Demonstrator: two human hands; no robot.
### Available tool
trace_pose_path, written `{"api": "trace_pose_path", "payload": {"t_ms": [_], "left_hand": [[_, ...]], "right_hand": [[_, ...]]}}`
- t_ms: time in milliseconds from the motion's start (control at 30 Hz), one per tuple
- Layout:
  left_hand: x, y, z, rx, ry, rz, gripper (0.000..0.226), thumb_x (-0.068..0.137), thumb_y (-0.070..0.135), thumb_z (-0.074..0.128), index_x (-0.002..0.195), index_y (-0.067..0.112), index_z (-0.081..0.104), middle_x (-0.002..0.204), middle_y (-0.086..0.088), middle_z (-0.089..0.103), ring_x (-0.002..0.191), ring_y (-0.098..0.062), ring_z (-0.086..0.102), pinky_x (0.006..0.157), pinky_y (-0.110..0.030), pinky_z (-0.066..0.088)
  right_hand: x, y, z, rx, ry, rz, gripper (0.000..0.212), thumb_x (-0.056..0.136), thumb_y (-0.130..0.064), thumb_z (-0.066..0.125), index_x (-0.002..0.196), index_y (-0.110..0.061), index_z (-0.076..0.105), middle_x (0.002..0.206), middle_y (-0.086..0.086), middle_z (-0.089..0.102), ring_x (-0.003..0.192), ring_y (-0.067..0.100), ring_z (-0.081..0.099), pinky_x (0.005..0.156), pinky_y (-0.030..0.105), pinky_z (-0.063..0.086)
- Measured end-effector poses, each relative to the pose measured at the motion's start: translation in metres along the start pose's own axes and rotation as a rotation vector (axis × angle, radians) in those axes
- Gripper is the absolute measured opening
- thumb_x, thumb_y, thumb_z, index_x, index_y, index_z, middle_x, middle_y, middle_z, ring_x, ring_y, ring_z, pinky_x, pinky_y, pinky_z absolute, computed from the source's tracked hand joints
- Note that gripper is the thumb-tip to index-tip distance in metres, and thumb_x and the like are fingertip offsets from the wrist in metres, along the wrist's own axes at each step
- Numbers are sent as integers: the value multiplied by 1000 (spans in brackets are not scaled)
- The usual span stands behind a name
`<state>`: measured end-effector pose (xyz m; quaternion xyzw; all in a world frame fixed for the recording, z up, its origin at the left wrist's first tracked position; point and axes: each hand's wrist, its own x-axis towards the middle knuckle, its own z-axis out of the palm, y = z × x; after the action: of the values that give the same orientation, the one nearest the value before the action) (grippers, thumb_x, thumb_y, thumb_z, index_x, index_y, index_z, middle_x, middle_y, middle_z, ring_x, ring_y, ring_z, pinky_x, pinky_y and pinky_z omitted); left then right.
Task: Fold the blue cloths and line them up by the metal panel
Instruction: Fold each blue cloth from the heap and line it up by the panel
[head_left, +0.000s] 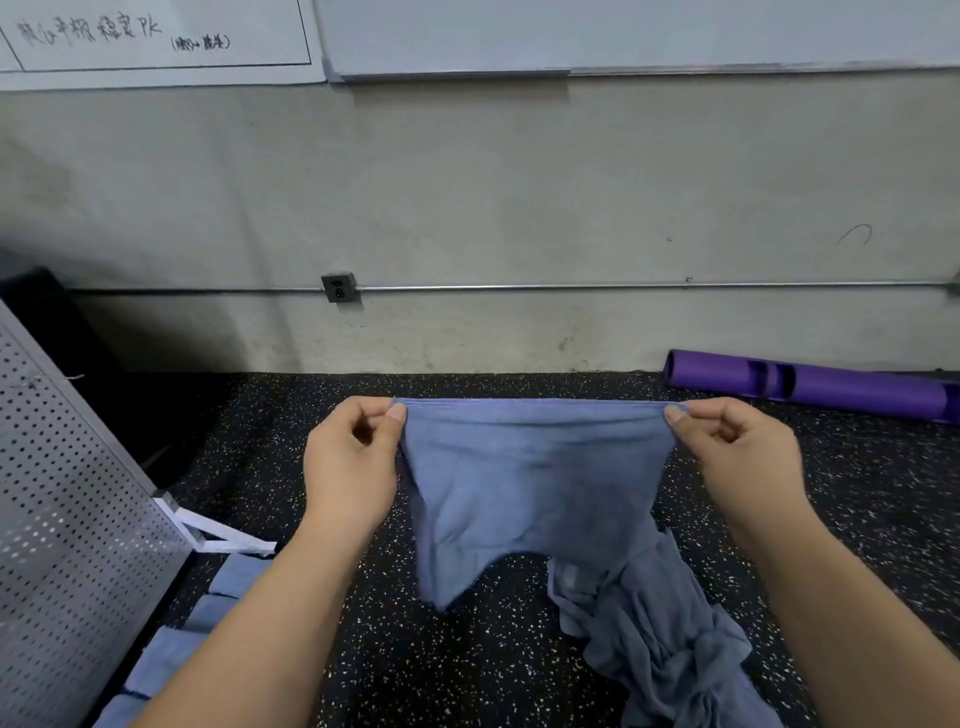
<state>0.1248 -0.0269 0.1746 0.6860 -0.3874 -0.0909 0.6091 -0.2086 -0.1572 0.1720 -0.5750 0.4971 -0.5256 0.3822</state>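
Both hands are up. The left hand (353, 462) and the right hand (737, 457) each pinch a top corner of a blue cloth (530, 483) between thumb and forefinger, the other fingers curled in. The top edge runs taut and level between them. The cloth hangs in the air well to the right of the metal panel (67, 519), above the speckled floor (467, 675).

For a clean fold, I'd say the job now is to hold that top edge straight and give the cloth a shake so the lower part drops flat. Then lay it square on the floor before bringing corner to corner. The bottom edge hangs crooked, with one point dipping lower on the side toward the panel, so it wants evening out first.

The fabric looks thin and soft, a dusty blue, faintly creased, with a hemmed top edge. Farther from the panel, a heap of unfolded cloths (660, 639) lies crumpled on the floor by the hanging cloth's lower corner; whether they touch, I cannot tell. Close along the foot of the panel, a row of folded cloths (171, 660) lies in line, partly hidden by the left forearm (249, 623).
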Motion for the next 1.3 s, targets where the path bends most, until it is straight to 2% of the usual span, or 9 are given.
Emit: {"api": "trace_pose_path", "payload": {"t_ms": [233,333,467,567,767,867,1000,1200,1300], "left_hand": [[-1,-4,6,-22,-11,-84,7,100,22,74,93,23,75,80,4,72,64,3,57,68,-18,48],[-1,-5,7,-20,-47,-120,6,100,23,74,94,22,75,86,6,75,69,5,60,73,-22,48],[-2,-5,7,-62,-27,-151,7,101,21,73,96,19,76,88,2,74,66,4,56,70,-13,48],[-3,-3,8,-138,-22,-188,8,101,21,74,94,18,78,74,6,66,59,-3,49,66,-25,46],[-12,4,15,-187,-23,-246,12,98,20,77,88,12,79,77,0,66,63,-3,50,58,-10,44],[-20,9,23,-199,-51,-258,12,97,17,76,87,11,78,73,2,65,59,-2,49,55,-12,42],[-31,16,33,-211,-83,-242,9,96,15,77,87,13,79,72,6,70,62,1,56,62,-11,46],[-49,21,47,-224,-208,-188,7,94,16,80,88,17,78,64,14,60,62,-3,51,62,-15,45],[-54,22,51,-240,-253,-175,7,95,14,80,89,18,79,70,10,68,66,-5,56,63,-18,49]], "right_hand": [[1,4,4,-98,-1,-14,8,95,-32,80,93,-25,76,84,-2,77,61,7,59,65,30,46],[0,7,4,-137,-11,-8,11,96,-37,78,96,-27,74,76,-2,74,51,6,48,63,32,40],[-1,4,3,-129,9,-11,12,94,-36,80,95,-25,76,63,-8,65,57,9,51,67,34,45],[-3,2,5,-133,23,-5,13,92,-37,81,93,-25,77,62,-10,66,58,8,54,70,34,48],[-8,-2,17,-130,83,20,10,89,-32,84,88,-25,78,70,-6,74,67,11,65,80,41,59],[-14,-6,26,-155,86,-6,8,90,-28,83,86,-25,76,72,-6,74,67,8,67,74,35,59],[-29,-14,43,-115,49,-56,8,91,-19,81,87,-22,76,71,-6,72,61,2,60,59,11,47],[-48,-16,66,-56,-76,-74,11,91,-21,84,87,-27,77,79,-9,76,71,10,71,72,28,60],[-56,-17,74,-72,-114,-68,12,90,-22,85,87,-30,78,81,-14,77,74,6,73,75,30,63]]}}
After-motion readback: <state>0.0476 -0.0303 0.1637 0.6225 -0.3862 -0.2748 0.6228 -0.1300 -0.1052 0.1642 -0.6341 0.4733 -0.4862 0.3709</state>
